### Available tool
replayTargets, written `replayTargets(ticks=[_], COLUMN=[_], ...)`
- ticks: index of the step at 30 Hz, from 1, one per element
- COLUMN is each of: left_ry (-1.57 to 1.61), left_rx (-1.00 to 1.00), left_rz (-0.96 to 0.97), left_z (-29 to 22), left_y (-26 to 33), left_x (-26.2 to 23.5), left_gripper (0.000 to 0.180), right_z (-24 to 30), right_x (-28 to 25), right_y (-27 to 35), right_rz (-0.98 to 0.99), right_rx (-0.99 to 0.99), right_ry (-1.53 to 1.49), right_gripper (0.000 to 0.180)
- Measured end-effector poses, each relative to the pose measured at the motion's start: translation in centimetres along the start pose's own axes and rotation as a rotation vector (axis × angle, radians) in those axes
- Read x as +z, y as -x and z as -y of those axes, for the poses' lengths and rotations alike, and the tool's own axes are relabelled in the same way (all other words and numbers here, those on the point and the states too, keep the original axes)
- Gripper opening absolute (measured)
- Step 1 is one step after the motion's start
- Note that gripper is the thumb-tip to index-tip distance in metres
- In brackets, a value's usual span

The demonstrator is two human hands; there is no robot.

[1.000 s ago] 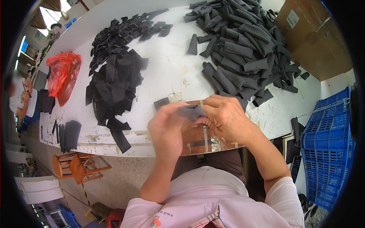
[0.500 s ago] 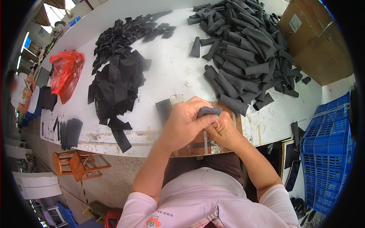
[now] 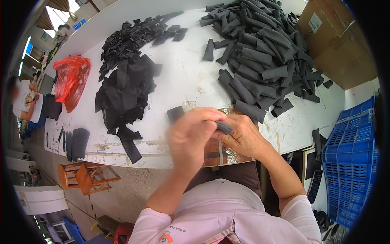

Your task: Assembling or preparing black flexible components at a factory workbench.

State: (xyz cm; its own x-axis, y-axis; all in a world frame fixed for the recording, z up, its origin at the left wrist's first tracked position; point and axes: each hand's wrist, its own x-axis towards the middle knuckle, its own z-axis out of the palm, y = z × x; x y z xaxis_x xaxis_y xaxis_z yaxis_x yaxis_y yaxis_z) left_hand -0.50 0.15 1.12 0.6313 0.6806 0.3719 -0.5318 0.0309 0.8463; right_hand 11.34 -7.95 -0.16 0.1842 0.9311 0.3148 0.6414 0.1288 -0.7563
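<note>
Both hands meet over the near edge of a white table. My left hand and my right hand together pinch a small dark grey rolled fabric piece between the fingertips. Under them lies a brown board with a silvery patch. A flat black fabric piece lies just left of my left hand. A big pile of rolled dark fabric tubes fills the far right of the table. A heap of flat black fabric pieces lies to the left.
A red plastic bag lies at the table's left end, with black strips near the front edge. A small wooden stool stands on the floor. A blue crate and a cardboard box are right. Another person sits far left.
The hands have stayed together over the board, turning the small fabric piece. It now sticks out between the fingertips toward the right. The view has shifted slightly.
</note>
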Motion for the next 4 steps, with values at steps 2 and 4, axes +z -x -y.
replayTargets(ticks=[2,4], left_ry=[0.164,0.443], left_rx=[0.008,-0.055], left_rz=[-0.001,-0.065], left_z=[-0.1,-0.2], left_y=[-0.1,-0.1], left_x=[-0.6,-2.2], left_gripper=[0.014,0.014], right_z=[0.8,1.2], right_x=[-0.9,-1.8], right_y=[-0.5,-0.8], right_rz=[-0.009,0.204], right_rx=[-0.031,0.035], right_ry=[0.041,0.264], right_gripper=[0.017,0.015])
